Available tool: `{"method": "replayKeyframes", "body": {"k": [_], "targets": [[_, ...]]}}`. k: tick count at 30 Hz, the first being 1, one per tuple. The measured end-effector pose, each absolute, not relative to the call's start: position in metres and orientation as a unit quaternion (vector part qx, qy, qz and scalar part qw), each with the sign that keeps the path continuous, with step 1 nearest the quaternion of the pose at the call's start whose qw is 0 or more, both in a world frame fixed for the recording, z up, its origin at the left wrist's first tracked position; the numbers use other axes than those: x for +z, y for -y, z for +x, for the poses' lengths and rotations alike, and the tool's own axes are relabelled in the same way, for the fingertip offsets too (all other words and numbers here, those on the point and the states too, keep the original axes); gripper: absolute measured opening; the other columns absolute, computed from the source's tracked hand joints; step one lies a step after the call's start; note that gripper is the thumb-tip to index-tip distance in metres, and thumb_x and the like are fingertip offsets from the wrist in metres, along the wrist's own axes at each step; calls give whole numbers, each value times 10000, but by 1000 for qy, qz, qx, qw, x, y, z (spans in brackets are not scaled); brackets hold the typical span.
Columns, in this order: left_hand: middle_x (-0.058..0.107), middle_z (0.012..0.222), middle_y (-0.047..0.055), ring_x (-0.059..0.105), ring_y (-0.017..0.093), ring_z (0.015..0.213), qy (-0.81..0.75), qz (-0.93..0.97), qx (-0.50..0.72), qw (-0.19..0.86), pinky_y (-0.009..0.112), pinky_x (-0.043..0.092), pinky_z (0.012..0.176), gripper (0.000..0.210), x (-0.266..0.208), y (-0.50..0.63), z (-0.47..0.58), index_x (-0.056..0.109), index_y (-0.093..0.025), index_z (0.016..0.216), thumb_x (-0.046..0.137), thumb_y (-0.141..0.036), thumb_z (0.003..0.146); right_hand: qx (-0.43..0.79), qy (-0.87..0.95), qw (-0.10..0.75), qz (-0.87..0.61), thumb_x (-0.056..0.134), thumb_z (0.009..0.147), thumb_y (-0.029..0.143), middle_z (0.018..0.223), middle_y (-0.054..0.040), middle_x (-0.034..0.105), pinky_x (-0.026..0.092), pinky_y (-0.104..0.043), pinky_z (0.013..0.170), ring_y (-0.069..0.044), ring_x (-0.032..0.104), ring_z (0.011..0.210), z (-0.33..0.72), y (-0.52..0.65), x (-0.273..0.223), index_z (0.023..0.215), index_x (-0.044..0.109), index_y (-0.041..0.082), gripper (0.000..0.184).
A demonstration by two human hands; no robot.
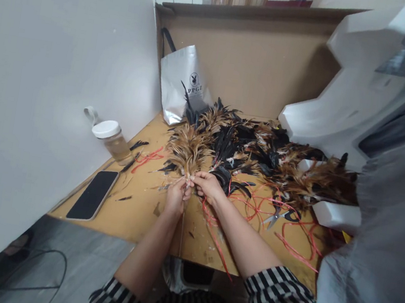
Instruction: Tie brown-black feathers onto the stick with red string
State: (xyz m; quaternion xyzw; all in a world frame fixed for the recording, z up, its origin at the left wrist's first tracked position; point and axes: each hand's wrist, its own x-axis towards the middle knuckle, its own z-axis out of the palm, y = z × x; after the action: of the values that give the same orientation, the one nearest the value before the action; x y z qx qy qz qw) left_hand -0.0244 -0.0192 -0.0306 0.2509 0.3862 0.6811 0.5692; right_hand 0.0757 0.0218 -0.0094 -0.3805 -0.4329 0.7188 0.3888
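Note:
A fan-shaped bunch of brown feathers stands up from between my hands. My left hand is closed around its lower, quill end. The fingers of my right hand pinch at the base of the same bunch, touching the left fingertips. What exactly lies between the fingertips is too small to make out. Behind and to the right lies a heap of black feathers and brown feather bunches. Red plastic string trails under and beside my right wrist.
Scissors lie among loops of red string on the right. To the left are a phone and a lidded jar of amber liquid. A silver bag stands at the back against the cardboard wall. White foam pieces sit right.

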Motion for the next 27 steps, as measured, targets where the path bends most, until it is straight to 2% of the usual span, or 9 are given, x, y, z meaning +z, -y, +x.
{"method": "replayKeyframes", "body": {"k": [3,8,12,18,27], "targets": [[514,568,-25,292,9,341,-402,264,680,553,166,104,329,227,-29,21,-22,553,-129,645,655,-331,647,711,442,381,-392,737,535,376,438,83,490,90,-169,343,-11,206,325,76,-21,-9,644,473,181,345],[380,438,-71,256,14,335,-414,297,665,547,163,107,348,279,-25,24,-19,516,-141,614,692,-357,636,704,448,381,-398,728,538,390,426,77,494,90,-177,330,-16,213,313,76,-23,-9,630,470,184,343],[377,410,-71,249,22,326,-429,304,664,532,173,119,353,308,-25,24,-18,492,-155,602,678,-395,653,708,441,383,-398,741,540,421,383,102,402,76,-180,332,-19,195,316,77,-22,-7,648,499,179,359],[365,375,-77,246,28,316,-444,318,667,506,173,135,360,327,-26,24,-20,482,-164,592,653,-432,670,722,467,345,-375,663,636,528,371,115,253,69,-183,320,-15,141,313,73,-17,-5,561,516,158,405],[375,362,-72,249,37,306,-468,321,677,469,181,146,350,303,-30,25,-20,487,-167,580,622,-409,703,653,485,388,-434,694,579,499,324,96,317,96,-204,298,-28,195,269,68,-12,-12,525,499,175,381]]}}
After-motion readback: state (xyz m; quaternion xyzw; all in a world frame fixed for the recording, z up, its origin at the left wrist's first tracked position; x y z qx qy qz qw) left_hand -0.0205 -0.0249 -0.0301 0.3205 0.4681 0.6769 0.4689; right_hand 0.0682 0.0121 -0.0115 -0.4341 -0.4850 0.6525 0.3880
